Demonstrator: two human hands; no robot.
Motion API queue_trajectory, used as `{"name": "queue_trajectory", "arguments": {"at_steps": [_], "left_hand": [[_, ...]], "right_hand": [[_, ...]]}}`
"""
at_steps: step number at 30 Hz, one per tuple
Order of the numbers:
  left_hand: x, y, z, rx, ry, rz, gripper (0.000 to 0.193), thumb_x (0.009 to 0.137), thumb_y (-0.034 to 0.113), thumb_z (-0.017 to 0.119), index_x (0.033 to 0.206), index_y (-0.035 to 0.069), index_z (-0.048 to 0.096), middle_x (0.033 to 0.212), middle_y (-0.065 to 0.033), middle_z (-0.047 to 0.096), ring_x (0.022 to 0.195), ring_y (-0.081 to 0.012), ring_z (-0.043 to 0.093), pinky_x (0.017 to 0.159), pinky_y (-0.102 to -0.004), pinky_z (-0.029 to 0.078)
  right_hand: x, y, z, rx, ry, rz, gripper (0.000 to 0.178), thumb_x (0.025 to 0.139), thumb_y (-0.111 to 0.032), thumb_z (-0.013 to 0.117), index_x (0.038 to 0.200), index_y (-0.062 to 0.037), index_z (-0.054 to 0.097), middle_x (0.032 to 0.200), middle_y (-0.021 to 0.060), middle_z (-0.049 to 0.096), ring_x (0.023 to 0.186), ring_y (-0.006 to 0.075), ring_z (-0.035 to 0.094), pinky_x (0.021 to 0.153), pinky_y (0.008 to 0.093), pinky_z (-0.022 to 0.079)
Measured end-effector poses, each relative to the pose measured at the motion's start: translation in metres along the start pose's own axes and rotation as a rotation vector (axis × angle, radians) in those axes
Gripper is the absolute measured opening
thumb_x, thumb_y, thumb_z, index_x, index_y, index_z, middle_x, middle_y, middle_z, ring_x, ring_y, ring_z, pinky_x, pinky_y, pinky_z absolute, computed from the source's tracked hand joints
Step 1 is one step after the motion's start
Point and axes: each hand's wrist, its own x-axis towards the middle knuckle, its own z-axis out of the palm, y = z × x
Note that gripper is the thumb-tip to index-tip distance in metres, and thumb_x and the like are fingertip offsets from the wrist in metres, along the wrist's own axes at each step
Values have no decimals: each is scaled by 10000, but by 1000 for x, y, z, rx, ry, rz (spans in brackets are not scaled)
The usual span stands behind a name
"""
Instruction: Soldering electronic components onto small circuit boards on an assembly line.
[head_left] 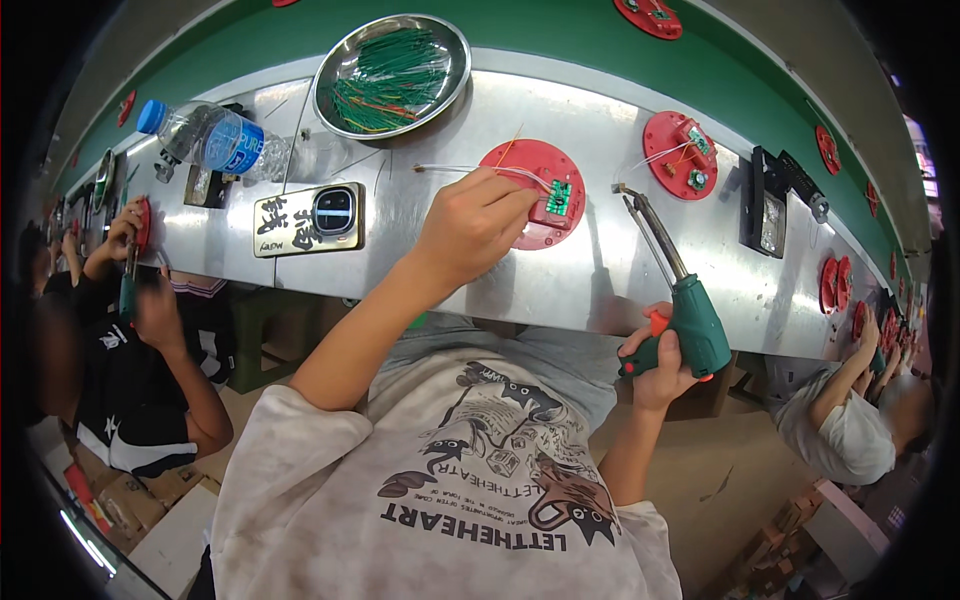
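Note:
Fingertips of my left hand (475,225) are pinched together at the red round plate (535,160); what they hold is too small to tell. A small green circuit board (560,198) sits on that plate, right beside the fingertips. White wires (455,168) run across the plate and stick out past its left edge, and a thin orange wire points up and away. My right hand (662,362) grips a green soldering gun (700,325) with a red trigger. Its metal tip is raised at the right of the plate, apart from the board.
A steel bowl (462,75) of green wires stands at the back. Left lie a plastic water bottle (215,140) and a phone (310,220). To the right are another red plate (660,150) and a black stand (765,205). A green belt (540,35) runs behind; people work on both sides.

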Motion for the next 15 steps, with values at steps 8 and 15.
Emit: {"name": "queue_trajectory", "arguments": {"at_steps": [8,15], "left_hand": [[2,3,0,8,-5,-1,133,770,-14,722,901,8,714,836,-104,679,728,-281,648,673,-385,539],[22,25,-14,185,-57,-61,314,689,99,768,1001,87,730,1000,-78,663,966,-287,596,842,-407,472]], "right_hand": [[13,0,-15,67,68,-52,393,970,-177,523,1235,112,494,1010,211,626,484,184,581,411,309,491],[36,5,-43,126,165,-86,383,983,-190,515,1237,95,490,1011,205,616,479,172,567,397,304,484]]}}
